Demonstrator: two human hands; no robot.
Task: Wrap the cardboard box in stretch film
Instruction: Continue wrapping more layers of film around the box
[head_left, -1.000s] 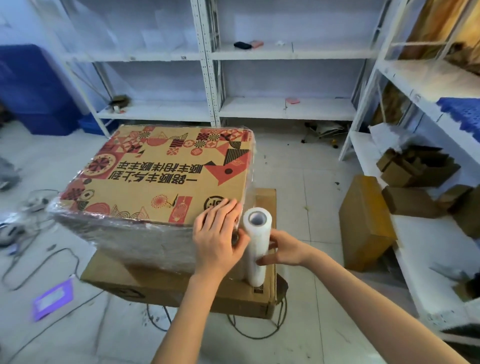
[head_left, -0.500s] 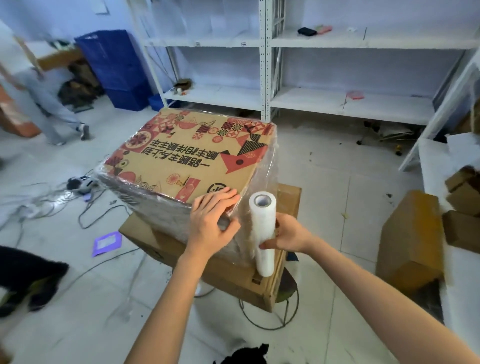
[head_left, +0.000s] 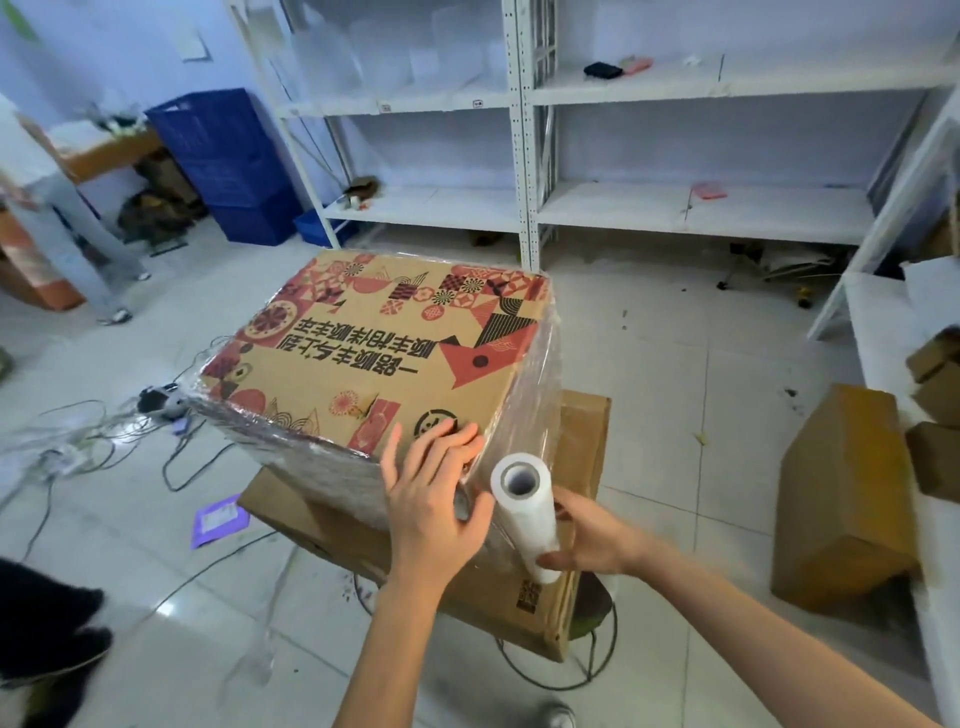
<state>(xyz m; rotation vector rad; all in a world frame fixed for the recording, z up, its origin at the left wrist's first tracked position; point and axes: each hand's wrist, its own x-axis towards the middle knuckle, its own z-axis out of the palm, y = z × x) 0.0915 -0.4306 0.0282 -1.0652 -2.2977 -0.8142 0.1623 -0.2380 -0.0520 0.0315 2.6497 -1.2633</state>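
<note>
A cardboard box (head_left: 379, 358) with red and black printed patterns lies on a flatter plain box (head_left: 576, 525). Clear stretch film covers its sides. My left hand (head_left: 431, 499) lies flat over the box's near corner, fingers spread, pressing the film down. My right hand (head_left: 587, 535) grips a white roll of stretch film (head_left: 524, 514), held upright just right of that corner. A sheet of film runs from the roll to the box's right side.
The lower box rests on a round wire stool (head_left: 587, 649). White metal shelving (head_left: 524, 156) stands behind and to the right. Brown cartons (head_left: 841, 499) lean at the right. Cables (head_left: 88, 436) trail over the floor at left, where a person (head_left: 62, 218) stands.
The view has swung leftward and I have shifted around the box. My left hand stays pressed on the corner, and the roll has stayed beside it.
</note>
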